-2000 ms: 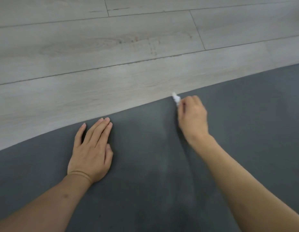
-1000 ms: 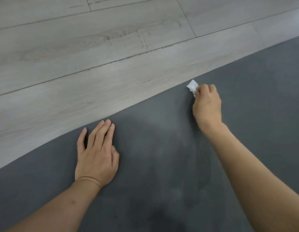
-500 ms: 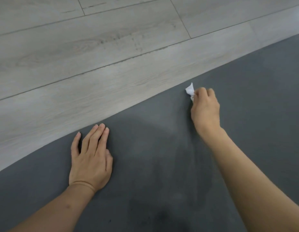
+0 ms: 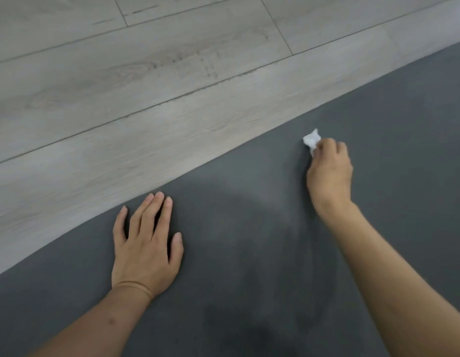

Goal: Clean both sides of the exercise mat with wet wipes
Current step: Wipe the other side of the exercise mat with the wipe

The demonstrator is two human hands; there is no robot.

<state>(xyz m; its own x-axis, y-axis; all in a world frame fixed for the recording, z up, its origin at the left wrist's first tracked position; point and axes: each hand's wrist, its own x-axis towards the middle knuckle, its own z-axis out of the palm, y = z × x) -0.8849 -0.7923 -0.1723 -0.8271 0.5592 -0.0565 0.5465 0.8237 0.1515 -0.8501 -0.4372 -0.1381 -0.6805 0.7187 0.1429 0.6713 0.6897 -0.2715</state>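
Since half-second-earlier frame, right hand [image 4: 329, 173] has drawn back from mat edge toward me, wipe with it. Fingers curled tight round small crumpled white wet wipe [image 4: 312, 141]; wad protrudes past knuckles, pressed onto dark grey foam exercise mat [image 4: 403, 130], near its far edge. Left hand [image 4: 146, 243] flat on mat, fingers straight and together, holding nothing, fingertips just short of mat edge. Pale grey wood-plank floor [image 4: 120, 86] beyond mat. Faint lighter streaks on mat between hands.

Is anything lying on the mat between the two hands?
No: the head view shows only bare mat between left hand and right hand, which holds the wipe.
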